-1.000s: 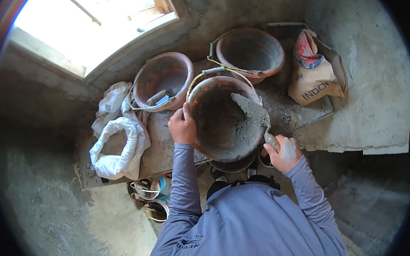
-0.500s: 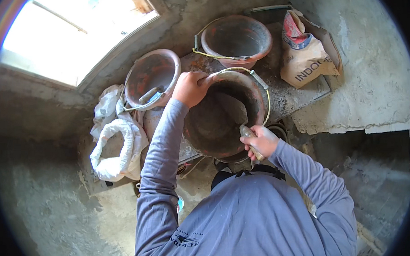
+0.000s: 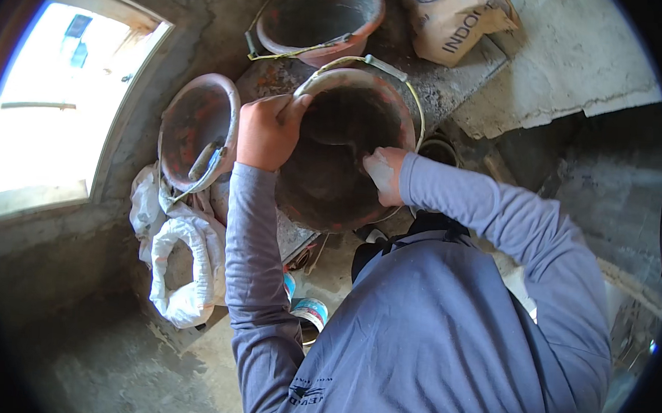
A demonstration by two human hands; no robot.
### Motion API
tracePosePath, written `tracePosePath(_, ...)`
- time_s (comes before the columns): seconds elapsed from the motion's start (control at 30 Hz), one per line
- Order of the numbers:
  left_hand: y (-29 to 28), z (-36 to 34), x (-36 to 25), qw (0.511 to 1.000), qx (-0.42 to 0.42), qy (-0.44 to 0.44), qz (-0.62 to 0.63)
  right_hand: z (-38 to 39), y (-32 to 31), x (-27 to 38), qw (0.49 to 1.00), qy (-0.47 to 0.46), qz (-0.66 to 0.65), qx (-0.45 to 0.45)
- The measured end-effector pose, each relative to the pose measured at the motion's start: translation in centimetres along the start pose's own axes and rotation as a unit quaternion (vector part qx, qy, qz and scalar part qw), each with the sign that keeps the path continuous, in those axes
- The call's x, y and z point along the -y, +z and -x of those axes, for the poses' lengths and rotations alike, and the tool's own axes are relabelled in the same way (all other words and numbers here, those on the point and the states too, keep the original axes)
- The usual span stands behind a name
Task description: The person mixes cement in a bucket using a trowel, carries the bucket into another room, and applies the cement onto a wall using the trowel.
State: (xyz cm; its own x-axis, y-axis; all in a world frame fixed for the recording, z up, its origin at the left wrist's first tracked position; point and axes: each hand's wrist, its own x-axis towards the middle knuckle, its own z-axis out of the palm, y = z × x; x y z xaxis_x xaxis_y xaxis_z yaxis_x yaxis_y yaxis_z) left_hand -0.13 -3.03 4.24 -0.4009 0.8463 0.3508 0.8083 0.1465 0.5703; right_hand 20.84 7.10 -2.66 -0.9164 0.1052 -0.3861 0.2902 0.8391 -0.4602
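My left hand [image 3: 270, 134] pinches bucket [image 3: 403, 112] rim near counter [image 3: 454, 86] edge; brace firmly. Right hand [image 3: 386, 174] curled inside, can't tell grip.

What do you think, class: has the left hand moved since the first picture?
Yes: forward. Judged against the rear bucket, which stands on its own, the left hand is now closer to it.

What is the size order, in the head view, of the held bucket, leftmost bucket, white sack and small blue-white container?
1. Held bucket
2. Leftmost bucket and white sack: too alike to rank
3. Small container
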Motion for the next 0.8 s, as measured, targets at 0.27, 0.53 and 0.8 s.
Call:
tracePosePath(0.27, 0.8, -0.4, -0.1, 1.0, -0.011, 0.015, -0.013, -0.1, -5.5, 0.8, 0.976, -0.081, 0.141, 0.145)
tracePosePath(0.53, 1.5, -0.8, -1.5, 0.999, -0.021, -0.014, -0.044, 2.4, -6.1, -1.1, 0.977, -0.073, 0.168, 0.113)
tracePosePath(0.8, 1.2, -0.5, -1.2, 0.998, -0.034, -0.025, -0.045, 9.6, -6.3, -1.5, 0.994, -0.038, 0.099, 0.001)
